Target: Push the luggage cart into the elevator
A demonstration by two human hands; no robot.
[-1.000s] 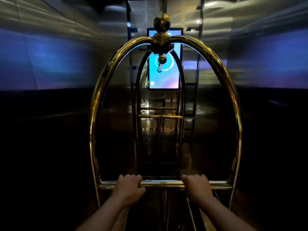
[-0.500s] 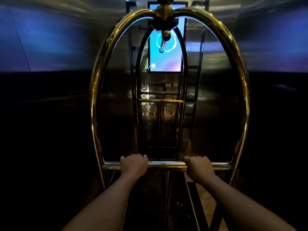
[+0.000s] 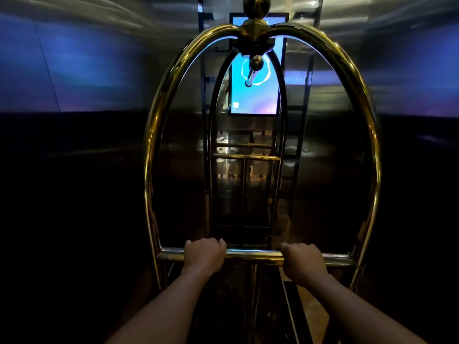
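A brass luggage cart (image 3: 372, 155) with tall arched hoops and a ball finial on top stands straight ahead of me, inside the dim elevator cabin. Its horizontal push bar (image 3: 253, 255) runs across the near hoop at waist height. My left hand (image 3: 204, 256) is closed over the bar left of centre. My right hand (image 3: 304, 263) is closed over it right of centre. Both arms reach forward, nearly straight. The cart's deck and wheels are hidden in the dark below the bar.
The elevator's back wall (image 3: 330, 100) is polished metal and reflects the cart; a lit blue screen (image 3: 254, 95) hangs on it. Metal side walls (image 3: 74, 70) close in on left and right. A floor strip (image 3: 293, 309) shows below my right arm.
My arms have stretched further forward and the cart has rolled deeper toward the back wall. The view dipped, then rose a little. Both hands kept their hold on the bar.
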